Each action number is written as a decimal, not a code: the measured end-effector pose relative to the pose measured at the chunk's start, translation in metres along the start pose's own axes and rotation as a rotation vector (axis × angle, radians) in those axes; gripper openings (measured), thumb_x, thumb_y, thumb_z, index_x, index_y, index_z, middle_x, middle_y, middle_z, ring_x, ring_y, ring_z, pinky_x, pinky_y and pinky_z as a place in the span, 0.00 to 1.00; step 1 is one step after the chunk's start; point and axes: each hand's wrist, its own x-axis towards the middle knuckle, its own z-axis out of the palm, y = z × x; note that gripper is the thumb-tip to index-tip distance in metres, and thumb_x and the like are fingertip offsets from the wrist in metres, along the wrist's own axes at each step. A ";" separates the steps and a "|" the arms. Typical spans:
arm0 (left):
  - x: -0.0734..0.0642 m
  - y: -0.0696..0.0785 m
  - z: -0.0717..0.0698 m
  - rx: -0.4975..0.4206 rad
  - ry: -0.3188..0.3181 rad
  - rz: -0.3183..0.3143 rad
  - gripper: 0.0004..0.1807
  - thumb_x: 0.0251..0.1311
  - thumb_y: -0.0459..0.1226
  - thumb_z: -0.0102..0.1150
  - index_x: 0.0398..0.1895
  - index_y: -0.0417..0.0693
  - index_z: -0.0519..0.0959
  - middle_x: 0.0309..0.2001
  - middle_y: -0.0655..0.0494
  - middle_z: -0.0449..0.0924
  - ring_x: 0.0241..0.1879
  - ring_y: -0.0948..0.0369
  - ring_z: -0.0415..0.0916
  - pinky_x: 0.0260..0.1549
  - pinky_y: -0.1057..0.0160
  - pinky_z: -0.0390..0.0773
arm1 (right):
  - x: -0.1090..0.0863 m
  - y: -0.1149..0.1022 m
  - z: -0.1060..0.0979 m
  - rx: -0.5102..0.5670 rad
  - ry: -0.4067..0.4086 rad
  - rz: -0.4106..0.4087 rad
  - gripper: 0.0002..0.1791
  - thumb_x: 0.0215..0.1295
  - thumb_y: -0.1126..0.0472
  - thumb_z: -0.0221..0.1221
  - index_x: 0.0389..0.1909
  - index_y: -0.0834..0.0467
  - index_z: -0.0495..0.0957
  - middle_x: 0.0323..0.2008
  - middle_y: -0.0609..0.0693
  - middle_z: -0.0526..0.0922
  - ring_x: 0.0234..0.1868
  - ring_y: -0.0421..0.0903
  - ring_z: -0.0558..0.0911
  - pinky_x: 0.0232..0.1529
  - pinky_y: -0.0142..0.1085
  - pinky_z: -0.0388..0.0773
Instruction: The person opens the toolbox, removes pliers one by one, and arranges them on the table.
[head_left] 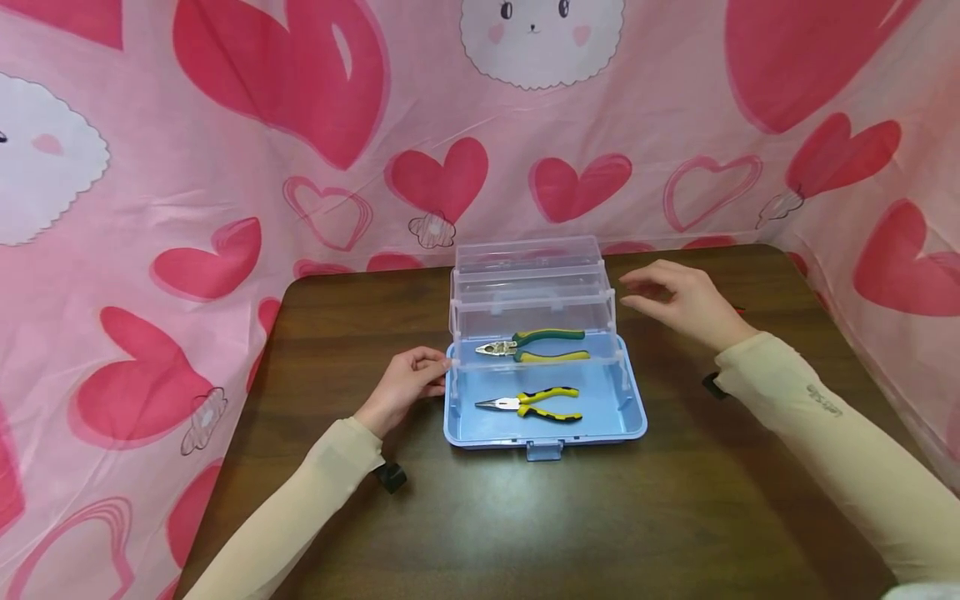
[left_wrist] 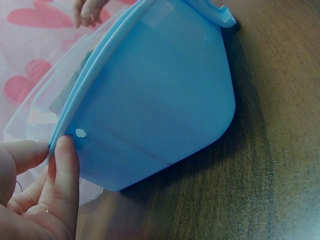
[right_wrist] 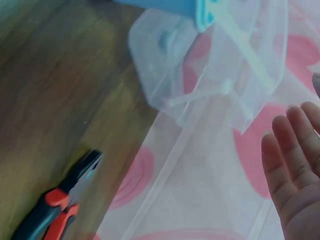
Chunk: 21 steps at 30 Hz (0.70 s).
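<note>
A blue toolbox [head_left: 611, 417] stands with its clear stepped trays and lid [head_left: 528, 254] raised toward the back. Inside lie combination pliers [head_left: 551, 335] with green and yellow handles, partly seen through the clear plastic, and long-nose pliers [head_left: 508, 403] with yellow and black handles in front. My left hand [head_left: 405, 383] pinches the box's left rim between thumb and fingers, as the left wrist view shows close up. To the right of the clear trays, my right hand [head_left: 686, 304] hovers with relaxed fingers, holding nothing.
Red and black pliers [right_wrist: 60, 200] lie on the brown wooden table [head_left: 540, 533] to the right of the box, mostly hidden by my right hand in the head view. A pink heart-print cloth [head_left: 510, 117] hangs behind the table and along its sides.
</note>
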 end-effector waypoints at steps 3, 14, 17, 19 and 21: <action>-0.001 0.000 0.000 0.005 -0.001 0.003 0.18 0.72 0.39 0.64 0.58 0.37 0.78 0.46 0.45 0.88 0.37 0.56 0.85 0.45 0.60 0.88 | 0.005 -0.007 0.004 0.011 -0.013 -0.043 0.20 0.60 0.68 0.74 0.54 0.58 0.85 0.45 0.49 0.87 0.42 0.45 0.81 0.45 0.20 0.75; -0.001 0.001 0.000 0.007 0.003 -0.003 0.18 0.72 0.40 0.64 0.58 0.37 0.78 0.46 0.45 0.88 0.37 0.57 0.85 0.45 0.59 0.87 | 0.022 -0.031 0.023 0.043 -0.083 -0.195 0.22 0.57 0.71 0.74 0.53 0.62 0.85 0.47 0.53 0.86 0.40 0.47 0.81 0.35 0.27 0.81; -0.001 0.001 0.000 0.004 0.000 -0.003 0.18 0.72 0.39 0.64 0.58 0.37 0.78 0.47 0.45 0.88 0.37 0.57 0.85 0.46 0.59 0.87 | 0.026 -0.036 0.028 0.042 -0.118 -0.188 0.21 0.58 0.69 0.74 0.54 0.61 0.85 0.48 0.53 0.86 0.41 0.48 0.82 0.36 0.35 0.83; -0.001 0.001 0.000 0.001 -0.003 -0.002 0.18 0.72 0.39 0.64 0.58 0.37 0.78 0.47 0.45 0.88 0.37 0.57 0.85 0.46 0.59 0.87 | 0.028 -0.039 0.032 0.043 -0.142 -0.182 0.21 0.60 0.68 0.74 0.55 0.61 0.84 0.48 0.54 0.86 0.42 0.48 0.82 0.39 0.39 0.84; -0.001 0.001 0.000 -0.002 -0.006 -0.002 0.18 0.72 0.39 0.64 0.58 0.37 0.78 0.47 0.45 0.88 0.38 0.57 0.85 0.46 0.59 0.87 | 0.030 -0.042 0.035 0.050 -0.167 -0.180 0.22 0.60 0.68 0.74 0.56 0.62 0.84 0.50 0.54 0.86 0.44 0.49 0.82 0.42 0.43 0.85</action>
